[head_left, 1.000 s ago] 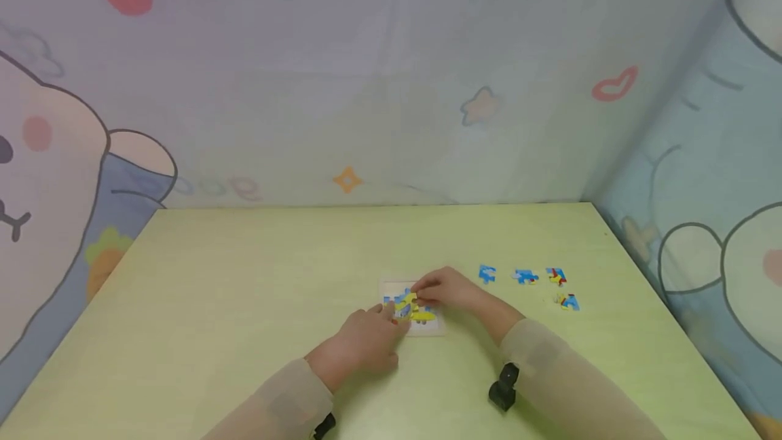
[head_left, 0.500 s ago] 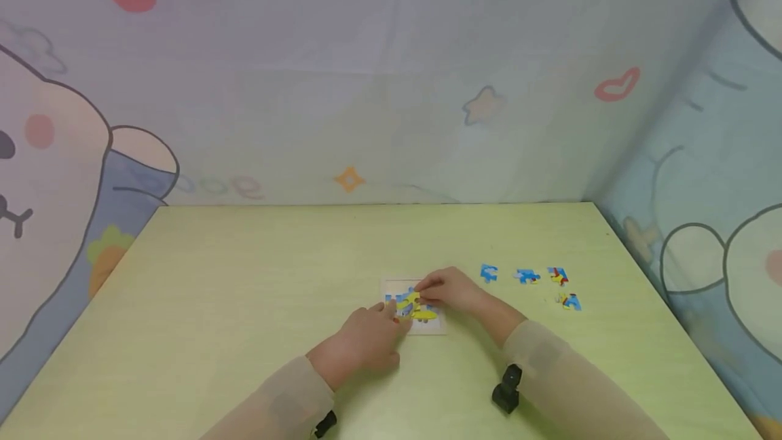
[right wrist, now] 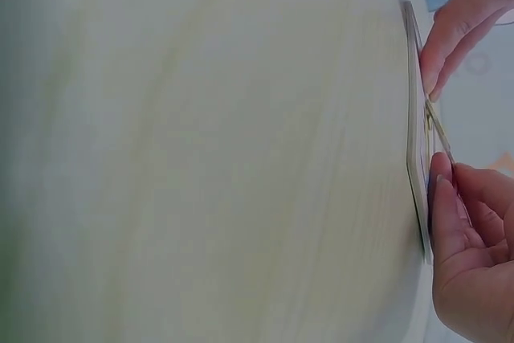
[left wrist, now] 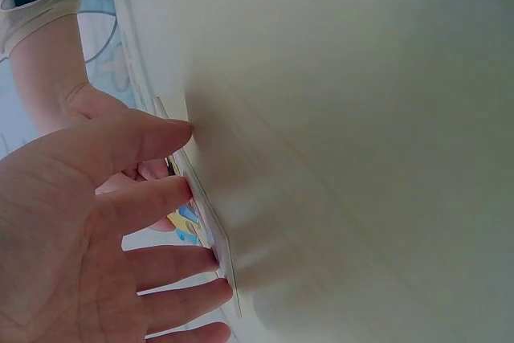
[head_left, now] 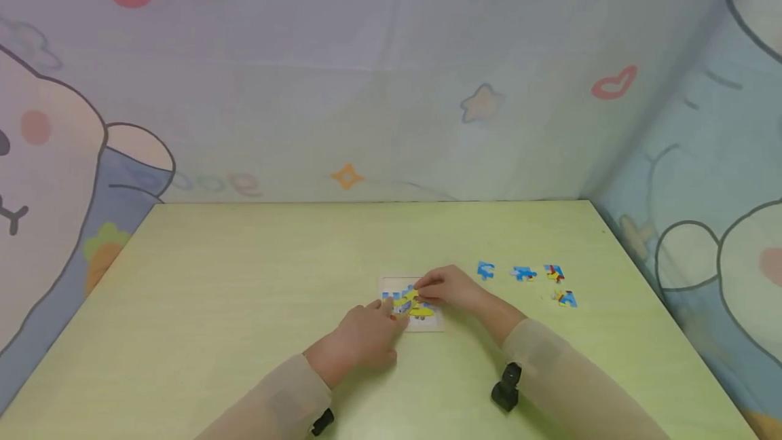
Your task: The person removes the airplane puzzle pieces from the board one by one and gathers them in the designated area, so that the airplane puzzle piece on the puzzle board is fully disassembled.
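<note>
1. Hardly any change: right hand (head_left: 449, 287) still pinches the tilted puzzle piece (right wrist: 441, 131) over the board (head_left: 396, 282).
2. Left hand (head_left: 366, 336) rests, fingers apart, at the board's near left.
3. Piece unseated, we judge.

We see the pale worktop (right wrist: 217, 150) fill most of the view, with a thin board (right wrist: 415, 134) nearly edge-on toward the picture's right side. The person's right grip (right wrist: 478, 247) pinches a thin flat piece (right wrist: 439, 131) slanted against the board's line. Above it, we find the left grip (right wrist: 462, 30), fingertips reaching the piece's upper end. Behind, we make out a printed backdrop (right wrist: 490, 78).
</note>
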`<state>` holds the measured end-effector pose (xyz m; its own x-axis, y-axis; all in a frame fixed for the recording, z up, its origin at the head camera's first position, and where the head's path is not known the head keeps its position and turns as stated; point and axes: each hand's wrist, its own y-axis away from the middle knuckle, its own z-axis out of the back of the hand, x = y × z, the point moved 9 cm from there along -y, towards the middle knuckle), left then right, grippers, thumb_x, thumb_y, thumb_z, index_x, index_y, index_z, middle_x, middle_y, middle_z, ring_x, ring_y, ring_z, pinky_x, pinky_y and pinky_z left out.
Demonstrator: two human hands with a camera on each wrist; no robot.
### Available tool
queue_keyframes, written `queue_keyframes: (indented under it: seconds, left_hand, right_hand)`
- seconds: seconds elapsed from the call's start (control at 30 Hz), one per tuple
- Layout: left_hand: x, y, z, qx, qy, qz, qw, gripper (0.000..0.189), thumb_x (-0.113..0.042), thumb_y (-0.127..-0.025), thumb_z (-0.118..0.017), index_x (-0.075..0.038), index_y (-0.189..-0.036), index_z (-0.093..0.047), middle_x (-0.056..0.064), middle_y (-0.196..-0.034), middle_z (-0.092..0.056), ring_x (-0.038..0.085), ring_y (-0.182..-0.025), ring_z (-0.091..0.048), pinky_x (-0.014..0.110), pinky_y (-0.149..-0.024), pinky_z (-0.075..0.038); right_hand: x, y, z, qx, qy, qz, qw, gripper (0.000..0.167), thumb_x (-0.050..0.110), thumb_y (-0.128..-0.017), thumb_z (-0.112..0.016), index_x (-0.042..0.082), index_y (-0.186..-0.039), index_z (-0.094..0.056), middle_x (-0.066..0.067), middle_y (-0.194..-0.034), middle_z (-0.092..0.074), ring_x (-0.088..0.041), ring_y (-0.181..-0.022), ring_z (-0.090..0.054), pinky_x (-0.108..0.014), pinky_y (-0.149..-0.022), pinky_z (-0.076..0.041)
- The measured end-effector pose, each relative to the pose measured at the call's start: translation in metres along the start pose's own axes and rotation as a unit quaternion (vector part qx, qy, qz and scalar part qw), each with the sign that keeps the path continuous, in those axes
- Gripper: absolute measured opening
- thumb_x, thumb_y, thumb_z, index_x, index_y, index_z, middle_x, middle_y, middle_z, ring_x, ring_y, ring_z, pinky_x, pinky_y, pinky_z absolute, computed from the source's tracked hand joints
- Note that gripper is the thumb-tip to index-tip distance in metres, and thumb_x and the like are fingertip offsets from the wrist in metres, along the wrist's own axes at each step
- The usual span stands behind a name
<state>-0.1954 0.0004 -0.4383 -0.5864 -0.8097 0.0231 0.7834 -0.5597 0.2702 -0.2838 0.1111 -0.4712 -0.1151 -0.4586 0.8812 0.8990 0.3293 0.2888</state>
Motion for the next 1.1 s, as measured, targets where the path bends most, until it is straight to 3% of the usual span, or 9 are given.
queue_keyframes:
  seconds: [0.37,0.67,0.9,1.1]
  left_hand:
    - [0.0,0.001,0.003,-0.007,0.006,-0.005,0.9999,0.055,-0.034,-0.084,-0.06,-0.02,-0.136,-0.05,0.017,-0.141,-0.041,0.032,-0.127,-0.041,0.045,-0.092,-0.042]
    - [0.001,-0.001,-0.002,-0.003,0.017,0.003,0.9999,0.055,-0.033,-0.083,-0.062,-0.021,-0.136,-0.05,0.015,-0.141,-0.041,0.03,-0.127,-0.041,0.044,-0.093,-0.042]
    - [0.002,0.0,-0.001,-0.006,0.013,0.006,0.9999,0.055,-0.032,-0.083,-0.061,-0.02,-0.136,-0.05,0.015,-0.142,-0.041,0.031,-0.128,-0.04,0.045,-0.094,-0.041]
    - [0.0,0.003,0.001,-0.007,0.013,0.004,0.9999,0.055,-0.031,-0.083,-0.061,-0.02,-0.136,-0.05,0.015,-0.142,-0.04,0.031,-0.127,-0.041,0.044,-0.093,-0.041]
  right_hand:
    - [0.003,0.002,0.004,-0.009,0.01,0.016,0.9998,0.016,0.006,-0.088,-0.062,-0.002,-0.101,-0.068,-0.008,-0.097,-0.067,-0.015,-0.085,-0.065,-0.028,-0.077,-0.052]
    - [-0.004,0.015,0.026,-0.011,-0.013,0.027,0.9995,0.021,0.008,-0.089,-0.061,-0.004,-0.106,-0.066,-0.01,-0.101,-0.066,-0.019,-0.091,-0.065,-0.032,-0.08,-0.051]
    - [-0.012,0.024,0.046,-0.021,0.005,0.037,0.9991,0.021,0.007,-0.089,-0.061,-0.004,-0.106,-0.066,-0.009,-0.098,-0.067,-0.017,-0.088,-0.065,-0.03,-0.079,-0.051]
    - [-0.022,0.035,0.059,-0.019,-0.037,0.03,0.9987,0.023,0.004,-0.089,-0.06,-0.009,-0.108,-0.063,-0.013,-0.102,-0.066,-0.02,-0.091,-0.065,-0.031,-0.08,-0.051]
